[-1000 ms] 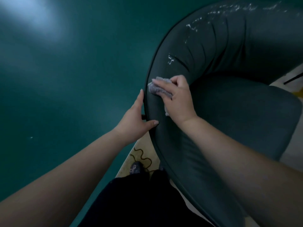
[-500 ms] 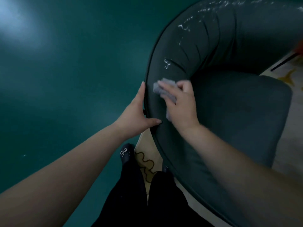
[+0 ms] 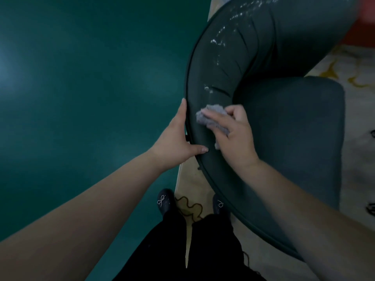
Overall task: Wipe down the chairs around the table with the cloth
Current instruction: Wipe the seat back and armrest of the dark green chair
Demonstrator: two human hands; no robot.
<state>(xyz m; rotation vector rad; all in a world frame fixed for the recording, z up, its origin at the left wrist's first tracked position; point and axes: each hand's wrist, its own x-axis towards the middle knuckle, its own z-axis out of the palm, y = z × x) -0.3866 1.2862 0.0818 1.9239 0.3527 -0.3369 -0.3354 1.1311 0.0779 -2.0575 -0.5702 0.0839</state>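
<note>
Head view, looking down. Far left and centre-left: dark teal floor [image 3: 85, 94], with a soft pale glare at the left edge. Left hand [image 3: 175, 138] at the outer edge of the curved back of the chair [image 3: 249, 63]: fingers straight and pointing up along the black piping of the rim, thumb laid across onto the padded top; hand braces the back, nothing held in it. Below it, between floor and chair, a strip of pale rug [image 3: 188, 179] with a dark wavy line; two dark shoes [image 3: 164, 201] with small sparkling bows stand at the rug's edge, black trousers [image 3: 182, 250] beneath. Just right of the left thumb: grey cloth [image 3: 213, 118], bunched, lying on the padded top of the chair back, touching it. Right hand [image 3: 237, 134] on the cloth: index finger stretched flat across it, the other fingers curled, a loose end of cloth showing below the palm; grip appears to pinch the cloth against the padding. Higher along the back, white specks scattered on the dark grey-green upholstery. Right of the hand: chair seat [image 3: 294, 138], same colour, on the pale rug with yellow and dark markings. Top right corner: a red patch, too blurred to identify.
</note>
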